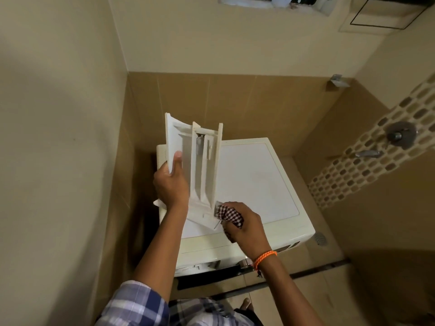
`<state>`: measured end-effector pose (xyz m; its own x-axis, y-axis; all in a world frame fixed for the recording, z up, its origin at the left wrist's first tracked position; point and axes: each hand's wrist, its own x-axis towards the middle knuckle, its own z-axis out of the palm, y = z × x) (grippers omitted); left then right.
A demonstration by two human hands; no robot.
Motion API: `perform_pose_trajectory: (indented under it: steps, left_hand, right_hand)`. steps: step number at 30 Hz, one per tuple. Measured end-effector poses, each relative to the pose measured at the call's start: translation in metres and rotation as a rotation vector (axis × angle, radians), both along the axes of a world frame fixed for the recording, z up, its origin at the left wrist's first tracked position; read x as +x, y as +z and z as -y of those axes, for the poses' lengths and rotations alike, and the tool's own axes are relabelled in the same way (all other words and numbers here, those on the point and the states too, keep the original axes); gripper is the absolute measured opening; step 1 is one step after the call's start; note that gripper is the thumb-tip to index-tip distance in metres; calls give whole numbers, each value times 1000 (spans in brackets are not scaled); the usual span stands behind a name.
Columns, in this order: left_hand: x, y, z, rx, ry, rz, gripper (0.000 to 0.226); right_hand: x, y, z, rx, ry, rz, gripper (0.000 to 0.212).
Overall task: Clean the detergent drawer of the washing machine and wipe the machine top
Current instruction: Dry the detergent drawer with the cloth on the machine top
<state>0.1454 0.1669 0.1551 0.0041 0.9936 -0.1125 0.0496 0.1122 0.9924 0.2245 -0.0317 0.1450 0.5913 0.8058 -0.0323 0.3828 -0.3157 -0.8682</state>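
The white detergent drawer is out of the machine and stands nearly on end, its lower end resting on the washing machine top. My left hand grips the drawer's left side panel, thumb on the inner face. My right hand is closed around a bunched checked cloth and presses it against the drawer's lower right corner. The drawer's compartments face me. Below the machine's front edge, the empty drawer slot shows partly behind my arms.
The white washing machine stands in a corner of tan-tiled walls, tight against the left wall. A shower valve and tap sit on the right wall, a floor drain beside the machine. My foot is on the tiled floor.
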Motion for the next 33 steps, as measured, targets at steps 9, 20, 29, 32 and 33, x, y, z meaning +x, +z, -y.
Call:
perform_pose_trajectory:
  steps: [9,20,29,32,33]
  left_hand:
    - [-26,0,-12,-519,-531,105,80]
    - [-14,14,18,-345,-453,310,102]
    - [2,28,34,-47,-394,249,12]
    - [6,27,33,24,-411,214,32]
    - [6,26,30,44,-417,213,35]
  right_hand:
    - [60,13,17,-3,-129,107,37]
    - [52,38,-9,68,-98,228,15]
    - [-19,2,-44,-362,-152,823,28]
    - [-51,3,-57,-214,-53,712,27]
    - [-55,1,-58,-181,-9,661,25]
